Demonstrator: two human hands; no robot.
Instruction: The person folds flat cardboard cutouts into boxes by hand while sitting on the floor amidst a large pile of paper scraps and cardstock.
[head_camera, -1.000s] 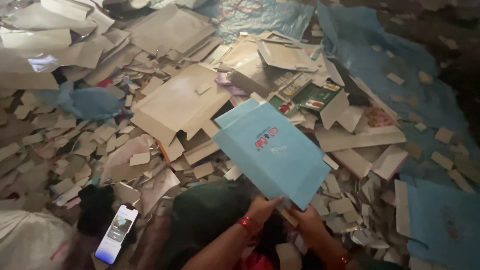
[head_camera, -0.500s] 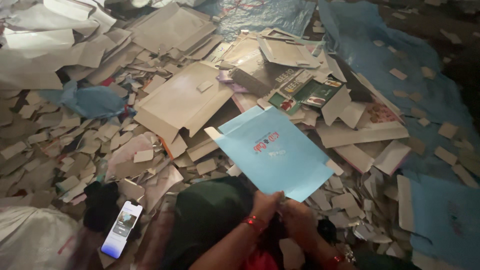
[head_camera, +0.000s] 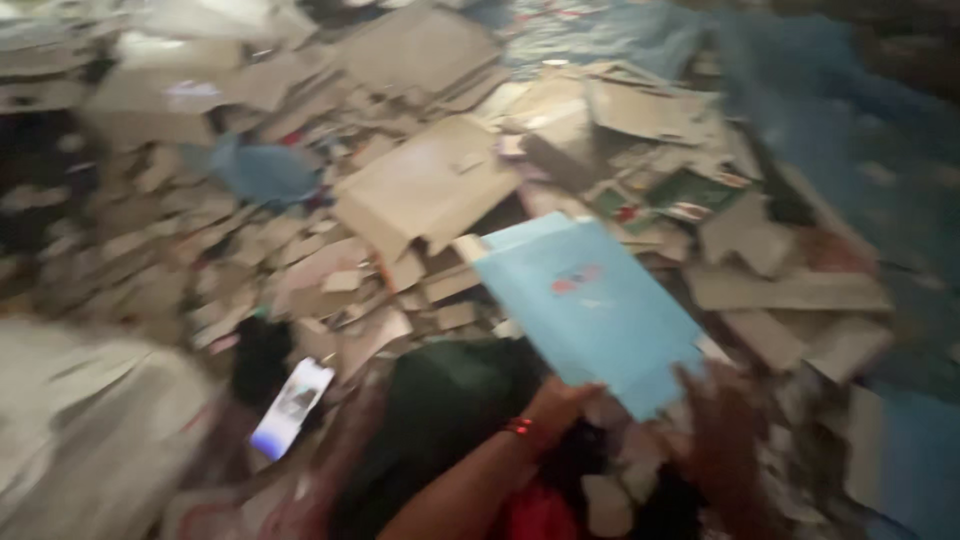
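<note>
Holding a flat, smooth light-blue card sheet (head_camera: 590, 305) by its near edge, the left hand (head_camera: 560, 400) and right hand (head_camera: 715, 420) pinch it with closed grips. Beyond the sheet lies rough beige cardboard scrap (head_camera: 425, 185); left of it, a glossy phone (head_camera: 290, 408).

My left hand (head_camera: 565, 400) is bare, and so is the forearm behind it, no sleeve reaching the wrist; a thin red bangle (head_camera: 518, 428) rings that wrist; my right hand (head_camera: 715, 420) is bare too, blurred in the frame; dark green cloth (head_camera: 440, 410) covers my lap, with red cloth (head_camera: 535, 510) beneath the arm.
</note>
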